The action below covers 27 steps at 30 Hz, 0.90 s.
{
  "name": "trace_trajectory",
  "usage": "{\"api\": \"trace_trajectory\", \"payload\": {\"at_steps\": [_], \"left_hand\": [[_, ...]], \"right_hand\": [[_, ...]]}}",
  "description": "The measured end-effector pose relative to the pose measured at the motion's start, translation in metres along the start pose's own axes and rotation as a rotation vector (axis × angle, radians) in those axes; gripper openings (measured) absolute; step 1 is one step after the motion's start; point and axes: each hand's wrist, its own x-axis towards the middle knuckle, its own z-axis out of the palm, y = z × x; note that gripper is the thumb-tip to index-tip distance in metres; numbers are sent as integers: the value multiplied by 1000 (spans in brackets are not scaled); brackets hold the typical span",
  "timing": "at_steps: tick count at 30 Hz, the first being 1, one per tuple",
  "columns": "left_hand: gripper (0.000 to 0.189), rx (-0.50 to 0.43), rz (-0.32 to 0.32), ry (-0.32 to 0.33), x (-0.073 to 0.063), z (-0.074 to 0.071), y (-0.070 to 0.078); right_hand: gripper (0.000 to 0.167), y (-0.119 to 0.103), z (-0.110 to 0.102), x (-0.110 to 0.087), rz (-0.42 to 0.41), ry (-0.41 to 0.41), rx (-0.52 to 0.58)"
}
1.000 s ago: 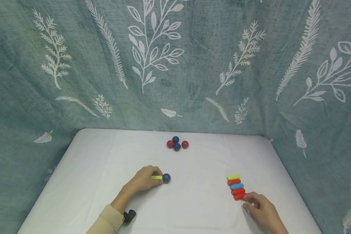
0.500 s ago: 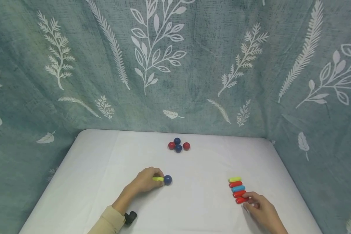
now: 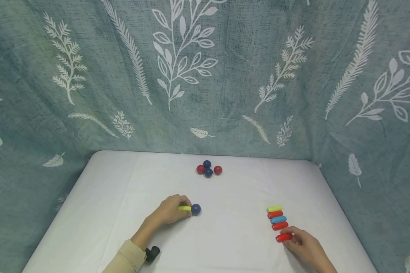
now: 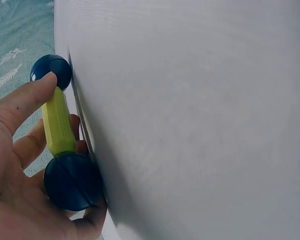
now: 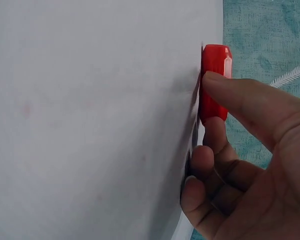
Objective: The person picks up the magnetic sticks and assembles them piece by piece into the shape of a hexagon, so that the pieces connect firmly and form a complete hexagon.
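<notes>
My left hand [image 3: 172,209] grips a yellow-green rod [image 4: 57,122] with a dark blue ball at each end. One blue ball [image 3: 196,209] points toward the table's middle in the head view; the left wrist view also shows the other blue ball [image 4: 73,181] close to the palm. At the right, my right hand [image 3: 304,242] pinches a short red rod [image 3: 284,237] between thumb and fingers. Just beyond it lies a row of rods: a yellow one [image 3: 274,209], a red one [image 3: 275,214], a blue one [image 3: 278,219] and another red one [image 3: 280,226].
Toward the back of the white table [image 3: 140,189] sits a cluster of two dark blue balls [image 3: 208,173] and two red balls [image 3: 218,170]. A black object [image 3: 153,253] shows beside the left sleeve. A green leaf-patterned cloth [image 3: 225,94] hangs behind the table.
My right hand now pinches the nearest red rod and has drawn it toward me, leaving a gap to the row. The left hand holds its rod and balls in place.
</notes>
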Motion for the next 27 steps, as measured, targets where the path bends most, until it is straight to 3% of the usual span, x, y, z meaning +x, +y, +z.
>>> {"api": "trace_trajectory", "payload": {"at_steps": [12, 16, 21, 27], "left_hand": [[20, -3, -5, -6, 0, 0, 0], [21, 8, -11, -6, -1, 0, 0], [21, 8, -14, -4, -1, 0, 1], [20, 4, -2, -6, 0, -1, 2]], "right_hand": [[34, -4, 1, -2, -49, 9, 12], [31, -20, 4, -2, -104, 27, 9], [23, -46, 15, 1, -232, 77, 11], [24, -75, 38, 10, -343, 38, 82]]}}
